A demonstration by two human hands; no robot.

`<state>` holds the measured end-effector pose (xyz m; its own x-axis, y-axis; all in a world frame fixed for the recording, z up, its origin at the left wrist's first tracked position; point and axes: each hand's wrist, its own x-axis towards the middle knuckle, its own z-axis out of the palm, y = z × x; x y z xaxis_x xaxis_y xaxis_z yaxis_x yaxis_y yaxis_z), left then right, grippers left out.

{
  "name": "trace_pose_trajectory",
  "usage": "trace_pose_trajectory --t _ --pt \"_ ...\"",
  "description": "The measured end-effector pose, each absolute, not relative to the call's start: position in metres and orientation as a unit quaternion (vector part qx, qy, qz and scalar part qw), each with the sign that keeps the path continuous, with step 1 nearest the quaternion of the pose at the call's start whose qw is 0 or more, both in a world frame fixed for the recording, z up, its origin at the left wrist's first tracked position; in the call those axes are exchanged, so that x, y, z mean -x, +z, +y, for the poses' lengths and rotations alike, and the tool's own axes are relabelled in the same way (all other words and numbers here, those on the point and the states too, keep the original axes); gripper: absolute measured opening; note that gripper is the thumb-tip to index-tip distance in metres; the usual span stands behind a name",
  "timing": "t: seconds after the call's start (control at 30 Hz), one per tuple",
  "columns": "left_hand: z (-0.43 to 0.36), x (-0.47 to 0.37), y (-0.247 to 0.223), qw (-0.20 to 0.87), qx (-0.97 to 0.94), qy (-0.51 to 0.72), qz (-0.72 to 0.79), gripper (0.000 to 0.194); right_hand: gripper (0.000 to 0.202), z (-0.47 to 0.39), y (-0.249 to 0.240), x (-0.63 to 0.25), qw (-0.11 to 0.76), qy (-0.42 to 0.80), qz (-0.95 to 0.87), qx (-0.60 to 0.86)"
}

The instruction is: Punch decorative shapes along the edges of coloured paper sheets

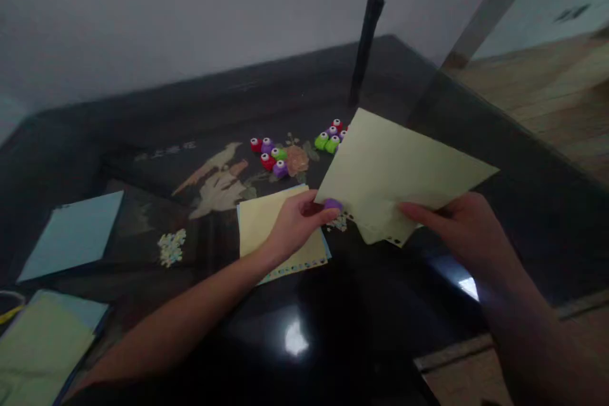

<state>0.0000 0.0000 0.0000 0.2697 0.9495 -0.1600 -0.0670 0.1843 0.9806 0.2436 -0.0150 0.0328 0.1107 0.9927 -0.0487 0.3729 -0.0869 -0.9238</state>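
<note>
- Both hands are closed on something: the left hand (297,219) pinches a small purple piece (333,203) between thumb and fingers, and the right hand (459,222) grips a pale yellow sheet (404,155), thumb on top.
- Across the dark, glossy table (352,317), from the left, lie a blue sheet (73,235), a lower paper pile (47,349), a heap of scraps (171,247), a printed pale bird (216,184), a yellow-topped stack (261,222) with a patterned lower edge, and a cluster of eyed pieces (269,155) in red, purple and green.
- Behind the table stands a grey wall (190,13); farther right come a black post (366,38) and a brownish floor (561,108).
- Between the hands, the purple piece sits at the yellow sheet's lower left edge, above more scraps (339,223); the sheet slants up and away from the right hand.
- At the left border a ring-shaped object (10,306) is cut off. The left forearm covers part of the stack, the yellow sheet hides part of a second cluster (330,138), and the right fingers are out of sight beneath it. Whether that hand holds one sheet or several is unclear.
</note>
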Motion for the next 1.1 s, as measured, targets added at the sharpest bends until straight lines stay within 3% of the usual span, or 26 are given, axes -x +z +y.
trace_pose_trajectory --t 0.47,0.7,1.1 --pt "0.003 -0.004 0.004 0.619 -0.516 0.334 0.489 0.029 0.028 -0.009 0.02 -0.251 0.378 0.365 -0.559 0.641" --pt "0.003 -0.002 0.005 0.612 -0.514 0.343 0.494 0.025 0.02 -0.007 0.021 -0.247 0.385 0.316 -0.587 0.638" --pt "0.006 0.005 0.004 0.589 -0.591 0.3 0.462 0.044 0.013 -0.008 0.026 -0.25 0.413 0.263 -0.57 0.66"
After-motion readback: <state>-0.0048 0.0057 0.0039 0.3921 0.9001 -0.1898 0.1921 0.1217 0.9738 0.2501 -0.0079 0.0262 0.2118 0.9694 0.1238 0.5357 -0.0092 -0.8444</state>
